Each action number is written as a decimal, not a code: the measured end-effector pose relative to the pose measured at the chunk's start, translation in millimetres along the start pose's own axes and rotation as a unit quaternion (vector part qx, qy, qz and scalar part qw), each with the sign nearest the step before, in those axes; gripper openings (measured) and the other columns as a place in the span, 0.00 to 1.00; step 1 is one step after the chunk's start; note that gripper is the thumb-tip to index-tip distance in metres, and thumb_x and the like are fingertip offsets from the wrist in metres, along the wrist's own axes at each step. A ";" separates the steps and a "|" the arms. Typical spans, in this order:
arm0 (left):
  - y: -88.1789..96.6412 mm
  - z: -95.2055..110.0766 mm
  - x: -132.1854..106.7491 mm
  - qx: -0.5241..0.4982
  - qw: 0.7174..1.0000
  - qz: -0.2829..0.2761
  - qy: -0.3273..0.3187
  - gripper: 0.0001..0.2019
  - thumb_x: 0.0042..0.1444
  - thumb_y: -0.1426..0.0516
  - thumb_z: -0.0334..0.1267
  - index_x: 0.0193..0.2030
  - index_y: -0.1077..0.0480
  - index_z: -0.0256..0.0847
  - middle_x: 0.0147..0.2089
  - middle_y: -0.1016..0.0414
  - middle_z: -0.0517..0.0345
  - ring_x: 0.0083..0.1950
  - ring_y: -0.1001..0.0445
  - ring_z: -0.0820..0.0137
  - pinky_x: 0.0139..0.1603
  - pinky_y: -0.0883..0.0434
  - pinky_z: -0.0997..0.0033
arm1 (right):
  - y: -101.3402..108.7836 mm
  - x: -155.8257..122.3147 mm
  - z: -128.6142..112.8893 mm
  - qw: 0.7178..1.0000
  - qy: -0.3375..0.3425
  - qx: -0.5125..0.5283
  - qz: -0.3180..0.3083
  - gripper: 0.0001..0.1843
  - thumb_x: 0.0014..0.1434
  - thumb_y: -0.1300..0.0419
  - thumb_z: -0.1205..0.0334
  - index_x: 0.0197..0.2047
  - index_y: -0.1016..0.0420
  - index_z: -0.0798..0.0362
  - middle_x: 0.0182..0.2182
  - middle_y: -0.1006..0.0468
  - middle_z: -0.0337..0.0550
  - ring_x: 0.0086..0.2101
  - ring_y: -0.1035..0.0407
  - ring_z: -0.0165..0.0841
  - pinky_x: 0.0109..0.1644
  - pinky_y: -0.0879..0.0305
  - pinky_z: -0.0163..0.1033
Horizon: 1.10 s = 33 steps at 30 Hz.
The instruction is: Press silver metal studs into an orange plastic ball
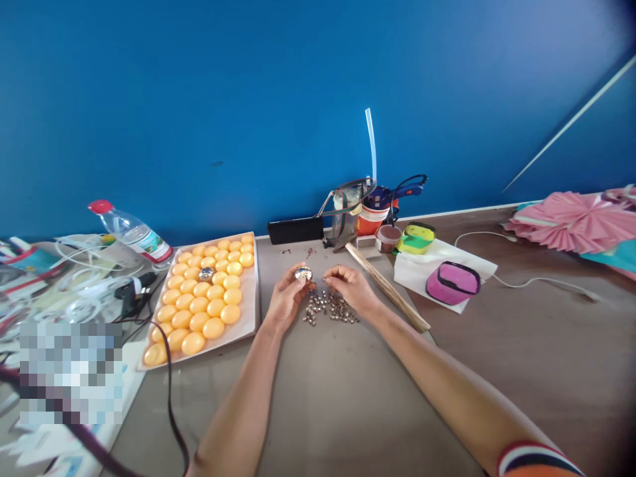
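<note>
Between the thumb and fingers of my left hand (287, 296) is a shiny, silver-studded ball (303, 273). My right hand (350, 285) is just to the right of it, thumb and forefinger pinched together; whatever is in that pinch is too small to make out. Below both hands, a loose pile of small shiny metallic studs (330, 308) lies on the grey table surface. To the left stands a white tray (256, 291) with rows of orange balls (199, 305). Among them sits one silver-studded ball (206, 273).
A black phone (295, 230) leans at the wall. Wooden sticks (385, 285) lie right of my right hand. Beyond them are a purple box-like object (453, 283) on white paper and a yellow one (417, 238). A bottle (132, 232) tilts among clutter at left; a dark cable (169, 397) hangs in front.
</note>
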<state>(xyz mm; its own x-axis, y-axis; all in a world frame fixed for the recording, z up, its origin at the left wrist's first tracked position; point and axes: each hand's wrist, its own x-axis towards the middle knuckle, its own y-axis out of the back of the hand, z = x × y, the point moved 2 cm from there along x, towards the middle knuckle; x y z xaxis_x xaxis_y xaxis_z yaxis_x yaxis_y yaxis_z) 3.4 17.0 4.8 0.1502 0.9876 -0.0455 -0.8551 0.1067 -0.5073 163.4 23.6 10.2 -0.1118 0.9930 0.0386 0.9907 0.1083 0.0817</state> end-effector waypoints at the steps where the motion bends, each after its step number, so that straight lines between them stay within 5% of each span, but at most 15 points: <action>1: 0.6 -0.7 0.4 0.008 1.000 0.008 -0.005 0.19 0.47 0.39 0.35 0.48 0.30 0.41 0.38 0.27 0.58 0.35 0.27 0.73 0.44 0.31 0.66 | 0.8 0.9 2.7 0.999 0.014 -0.044 0.009 0.07 0.48 0.43 0.60 0.29 0.29 0.54 0.21 0.31 0.35 0.24 0.39 0.28 0.30 0.43 0.34; 7: 5.6 -3.6 1.9 0.196 0.975 0.071 -0.081 0.21 0.49 0.41 0.38 0.52 0.34 0.42 0.44 0.28 0.56 0.41 0.27 0.69 0.48 0.31 0.64 | 1.2 3.5 14.8 0.976 0.117 -0.186 0.008 0.07 0.55 0.47 0.64 0.31 0.28 0.53 0.28 0.27 0.39 0.30 0.34 0.31 0.37 0.40 0.35; 12: 7.3 -1.3 -1.7 0.455 0.868 0.095 -0.172 0.21 0.49 0.44 0.31 0.52 0.34 0.40 0.48 0.29 0.51 0.49 0.30 0.65 0.54 0.36 0.63 | -2.7 4.1 16.6 0.949 0.166 -0.267 -0.023 0.07 0.53 0.45 0.69 0.29 0.26 0.53 0.30 0.26 0.43 0.33 0.32 0.32 0.42 0.40 0.37; 15: 9.7 -2.1 -3.1 0.499 0.839 0.095 -0.194 0.21 0.48 0.46 0.29 0.52 0.34 0.41 0.48 0.28 0.51 0.50 0.31 0.64 0.54 0.36 0.62 | -3.7 4.8 15.8 0.949 0.168 -0.264 -0.022 0.06 0.54 0.44 0.67 0.31 0.26 0.53 0.31 0.26 0.44 0.35 0.32 0.33 0.43 0.40 0.38; 26: 13.1 -1.0 -3.3 0.498 0.846 0.083 -0.169 0.15 0.47 0.43 0.32 0.44 0.29 0.45 0.46 0.26 0.54 0.51 0.31 0.61 0.56 0.39 0.58 | -1.7 9.4 17.0 0.971 0.168 -0.171 0.015 0.12 0.58 0.50 0.61 0.28 0.29 0.53 0.28 0.28 0.44 0.32 0.33 0.33 0.39 0.40 0.36; 33: 18.8 1.1 1.1 0.442 0.874 0.124 -0.158 0.14 0.50 0.45 0.34 0.45 0.31 0.41 0.45 0.25 0.52 0.49 0.29 0.64 0.55 0.37 0.60 | 1.7 17.2 23.3 0.992 0.085 -0.074 0.057 0.18 0.58 0.53 0.53 0.29 0.29 0.54 0.29 0.25 0.45 0.33 0.32 0.35 0.39 0.38 0.37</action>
<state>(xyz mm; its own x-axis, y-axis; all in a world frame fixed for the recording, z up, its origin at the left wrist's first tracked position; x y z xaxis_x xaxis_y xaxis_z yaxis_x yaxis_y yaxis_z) -13.0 20.2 -3.8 -0.1203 0.9603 0.2516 -0.9124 -0.2069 0.3531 164.9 42.0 -12.2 -0.0241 0.9747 0.2222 0.9768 -0.0243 0.2126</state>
